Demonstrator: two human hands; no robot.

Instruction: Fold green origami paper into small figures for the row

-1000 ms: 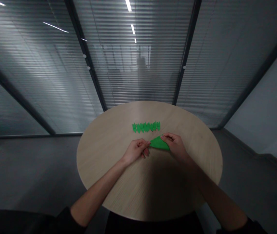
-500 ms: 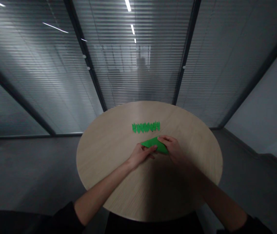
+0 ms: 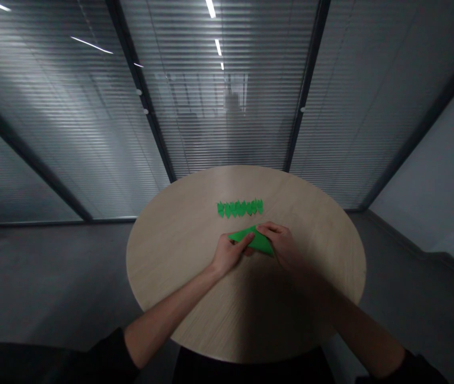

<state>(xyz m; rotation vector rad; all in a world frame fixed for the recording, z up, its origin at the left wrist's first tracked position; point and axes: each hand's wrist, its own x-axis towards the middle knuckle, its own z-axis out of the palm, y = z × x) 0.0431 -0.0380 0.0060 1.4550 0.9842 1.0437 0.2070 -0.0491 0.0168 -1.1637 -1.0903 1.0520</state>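
Holding one piece of folded green paper (image 3: 264, 245) in two bare hands, a person leans over a desk (image 3: 171, 256) in the head view. The paper looks smooth and matte, with straight edges and a pointed end towards the left. The desk is round, pale and wood-grained, and a soft dark shadow spreads over its near right part. Slatted blinds (image 3: 235, 42) stand beyond it, crossed by dark, straight posts (image 3: 306, 80); a plain grey floor (image 3: 51, 277) lies around, and a pale, flat wall (image 3: 443, 186) rises at the right.

The paper sits between the hands, over the near middle of the desk; whether it touches the wood cannot be told. The left hand (image 3: 229, 253) is closed on it, thumb laid across the upper face and fingers partly hidden underneath. The right hand (image 3: 283, 242) grips its other end, fingertips at the far edge.

Just beyond the paper, a row of small green pieces (image 3: 240, 208) lies on the desk, each narrow, with pointed tips. They number about eight, set too close to count surely. Two dark sleeves (image 3: 109, 352) end near the elbows, one on each arm.
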